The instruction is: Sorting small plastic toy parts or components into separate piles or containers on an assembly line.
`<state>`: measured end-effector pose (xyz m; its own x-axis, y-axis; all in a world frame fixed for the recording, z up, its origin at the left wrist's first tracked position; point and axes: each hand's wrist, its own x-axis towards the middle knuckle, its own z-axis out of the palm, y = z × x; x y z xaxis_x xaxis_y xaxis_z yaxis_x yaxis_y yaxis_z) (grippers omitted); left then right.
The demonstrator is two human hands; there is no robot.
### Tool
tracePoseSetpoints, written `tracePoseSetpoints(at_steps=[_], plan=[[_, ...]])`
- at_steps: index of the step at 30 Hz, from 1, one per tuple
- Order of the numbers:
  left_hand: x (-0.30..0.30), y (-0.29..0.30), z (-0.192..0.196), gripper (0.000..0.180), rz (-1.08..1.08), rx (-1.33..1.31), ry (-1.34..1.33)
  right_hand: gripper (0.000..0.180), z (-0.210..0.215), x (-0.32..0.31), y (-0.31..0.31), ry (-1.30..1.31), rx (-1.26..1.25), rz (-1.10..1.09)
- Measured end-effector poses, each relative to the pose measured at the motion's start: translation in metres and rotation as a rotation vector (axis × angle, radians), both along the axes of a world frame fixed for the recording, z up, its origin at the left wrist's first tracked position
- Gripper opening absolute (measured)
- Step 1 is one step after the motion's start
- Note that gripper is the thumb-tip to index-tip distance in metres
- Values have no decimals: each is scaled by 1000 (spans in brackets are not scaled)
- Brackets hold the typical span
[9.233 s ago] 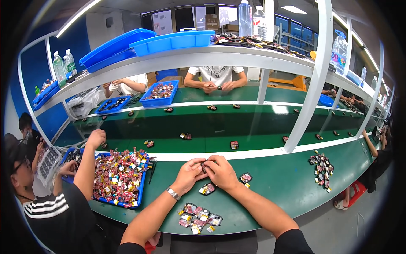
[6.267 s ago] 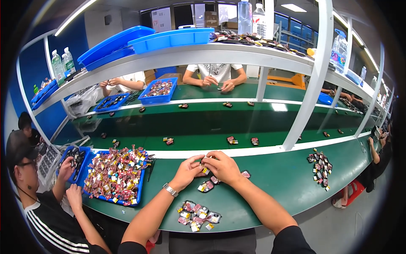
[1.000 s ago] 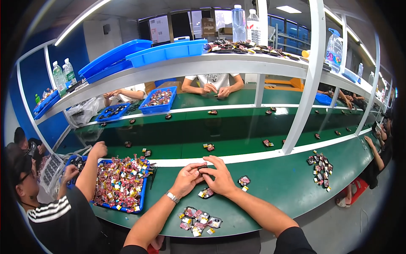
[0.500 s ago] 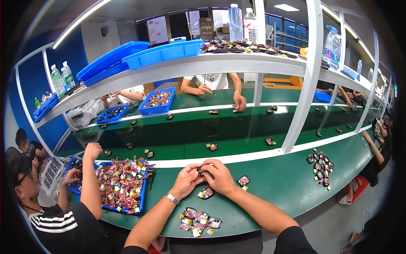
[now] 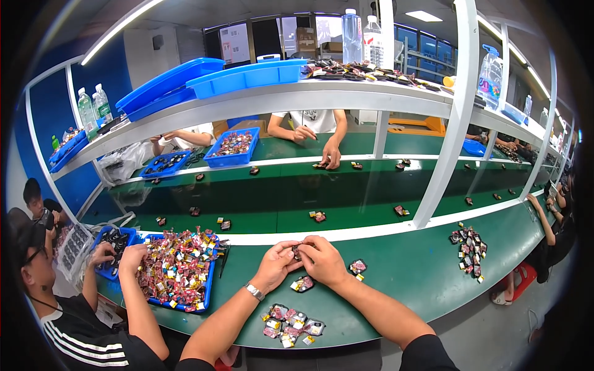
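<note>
Over the green bench, my left hand [image 5: 272,267] and my right hand [image 5: 326,264] meet at the fingertips. Between them they pinch a small dark electronic assembly [image 5: 297,251] with a reddish part, largely hidden by the fingers. Just below my hands lies a similar assembly [image 5: 302,284], a black casing with a red board and a yellow-and-white piece. Another assembly [image 5: 357,266] rests to the right of my right hand. Closer to me, between my forearms, is a cluster of assemblies [image 5: 289,323].
A blue tray [image 5: 209,290] heaped with red-and-yellow parts stands left, beside black tools [image 5: 224,255]. A co-worker [image 5: 93,321] reaches into it. A pile of assemblies [image 5: 469,250] lies right. Beyond a white rail runs a green belt [image 5: 266,201]; a white post [image 5: 442,136] rises ahead.
The co-worker's raised hand at left has come down to the tray of parts. The person opposite has moved a hand left over the belt. My hands keep their pinch on the assembly.
</note>
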<state>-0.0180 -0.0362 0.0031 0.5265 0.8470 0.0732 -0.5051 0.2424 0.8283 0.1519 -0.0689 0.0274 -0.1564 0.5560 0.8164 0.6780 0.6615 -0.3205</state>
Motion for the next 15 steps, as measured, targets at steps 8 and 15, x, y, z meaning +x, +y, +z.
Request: tracePoseSetpoints(at_steps=[8,15], plan=[[-1,1,-3,29,19,-16,4,16,-3,-7,-1,-77,-40,-67],[2,0,-2,27,44,-15,35,17,-9,-8,0,-106,-53,-105]])
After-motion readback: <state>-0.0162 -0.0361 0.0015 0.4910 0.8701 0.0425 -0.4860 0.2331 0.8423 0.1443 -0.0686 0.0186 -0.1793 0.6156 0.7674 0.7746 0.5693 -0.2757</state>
